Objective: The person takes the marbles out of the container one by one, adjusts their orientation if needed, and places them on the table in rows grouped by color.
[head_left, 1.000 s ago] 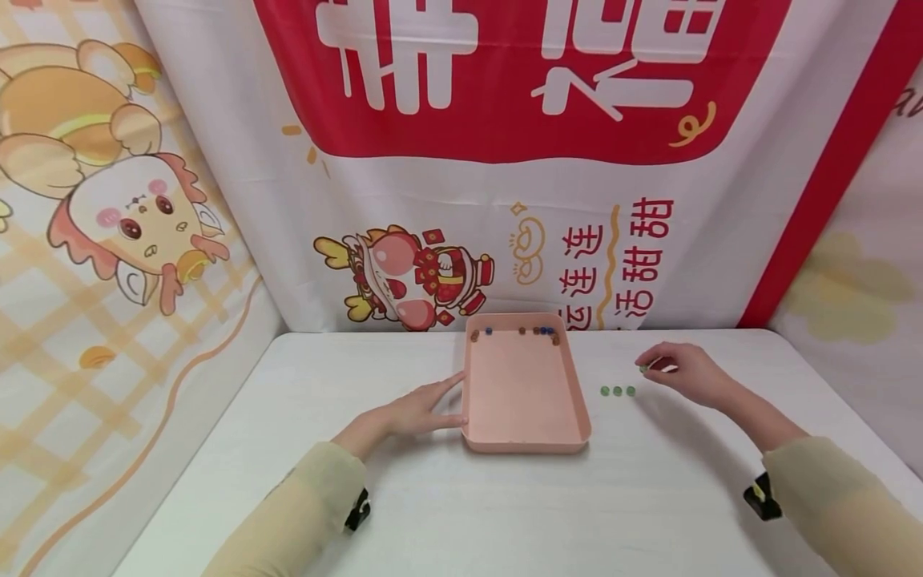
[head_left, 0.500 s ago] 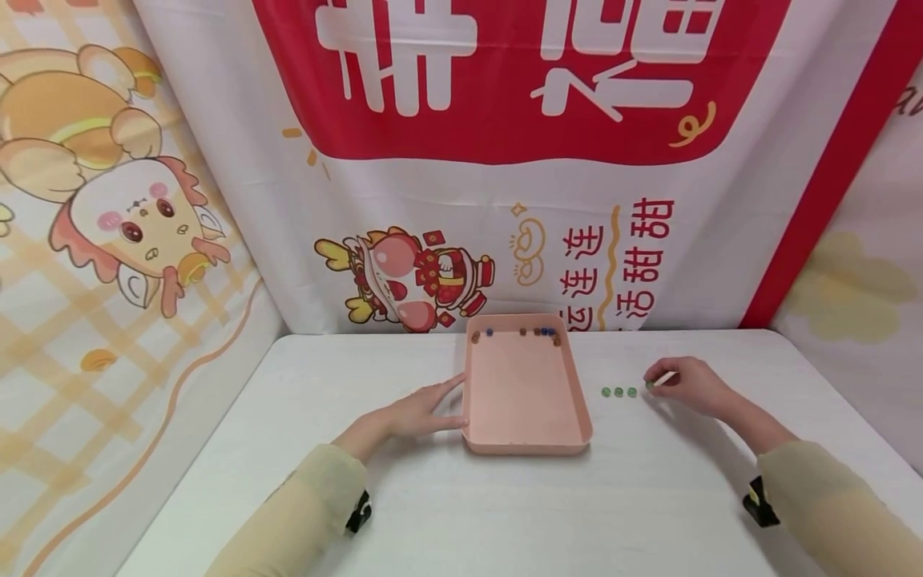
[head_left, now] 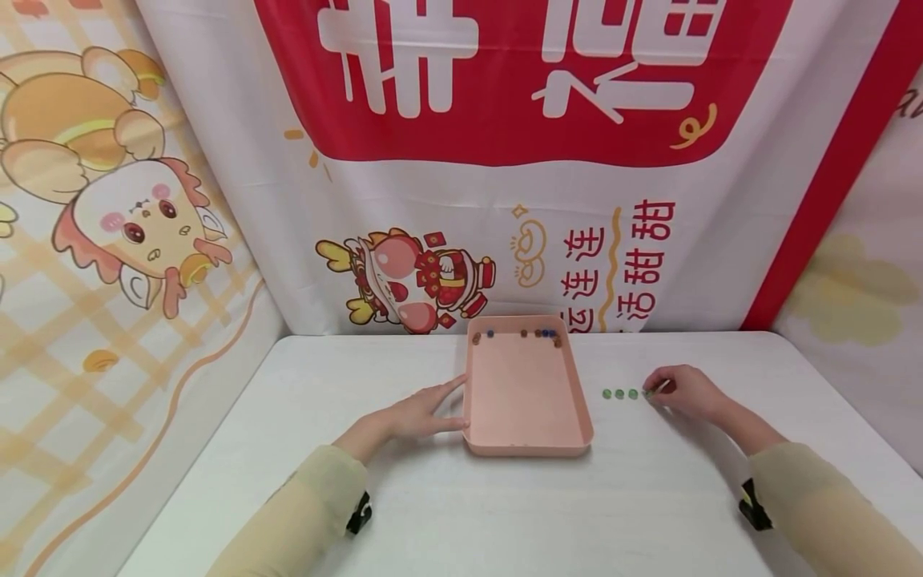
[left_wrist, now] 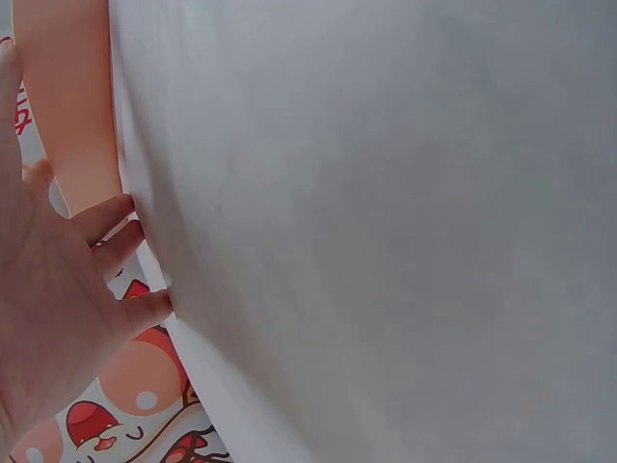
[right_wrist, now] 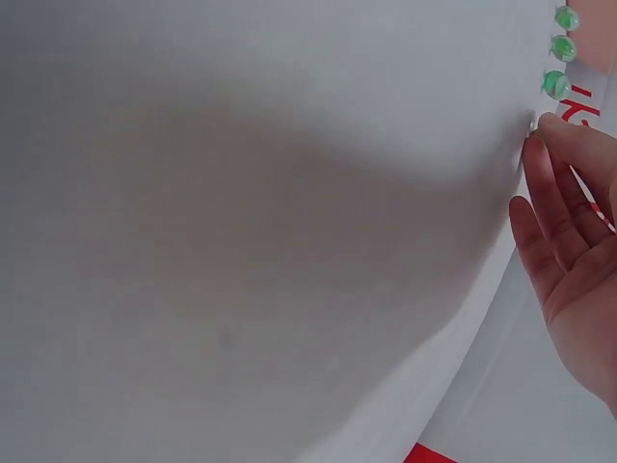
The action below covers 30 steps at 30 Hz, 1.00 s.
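Observation:
My left hand (head_left: 414, 413) rests against the left side of a pink tray (head_left: 522, 393), its thumb and fingers spread along the wall. In the left wrist view the fingertips lie by the tray's edge. To the right of the tray, three clear green marbles (head_left: 619, 394) sit in a short row on the white table. My right hand (head_left: 687, 390) pinches another green marble (head_left: 648, 393) between thumb and forefinger, low at the right end of that row. Its fingertips mostly hide this marble in the right wrist view, where the row (right_wrist: 563, 48) shows just beyond them.
Several brown and blue marbles (head_left: 545, 332) lie along the tray's far edge, some in its corners. The white table (head_left: 461, 513) meets a printed cloth backdrop (head_left: 461, 192) behind, with patterned cloth panels at both sides.
My right hand has come down and toward me, bringing its green marble from above the table to the row's right end. The left hand and tray have stayed in place.

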Each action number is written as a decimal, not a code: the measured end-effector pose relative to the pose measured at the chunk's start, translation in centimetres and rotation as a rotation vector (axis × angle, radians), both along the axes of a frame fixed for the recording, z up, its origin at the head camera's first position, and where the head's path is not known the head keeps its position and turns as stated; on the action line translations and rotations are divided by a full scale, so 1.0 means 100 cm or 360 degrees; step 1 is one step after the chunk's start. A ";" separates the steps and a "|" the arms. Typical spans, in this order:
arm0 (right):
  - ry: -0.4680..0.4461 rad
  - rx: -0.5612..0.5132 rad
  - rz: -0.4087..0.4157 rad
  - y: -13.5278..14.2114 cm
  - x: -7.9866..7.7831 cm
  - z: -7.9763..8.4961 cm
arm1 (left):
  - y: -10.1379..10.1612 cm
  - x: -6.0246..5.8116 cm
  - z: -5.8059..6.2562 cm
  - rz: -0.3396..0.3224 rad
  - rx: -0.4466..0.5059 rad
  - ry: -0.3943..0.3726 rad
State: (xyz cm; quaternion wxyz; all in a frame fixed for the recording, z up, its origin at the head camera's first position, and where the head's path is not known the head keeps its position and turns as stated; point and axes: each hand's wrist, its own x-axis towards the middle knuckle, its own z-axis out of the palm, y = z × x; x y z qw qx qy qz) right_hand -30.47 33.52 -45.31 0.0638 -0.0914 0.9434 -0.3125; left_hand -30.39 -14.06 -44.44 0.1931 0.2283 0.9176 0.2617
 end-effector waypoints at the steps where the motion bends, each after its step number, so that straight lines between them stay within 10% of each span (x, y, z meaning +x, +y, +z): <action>1: 0.0006 0.0008 0.0009 -0.001 0.000 0.000 | 0.000 0.000 0.000 0.0001 0.0000 0.0002; 30: 0.0036 0.0087 -0.0027 -0.007 -0.001 -0.003 | -0.001 0.001 0.002 -0.0014 0.0015 -0.0003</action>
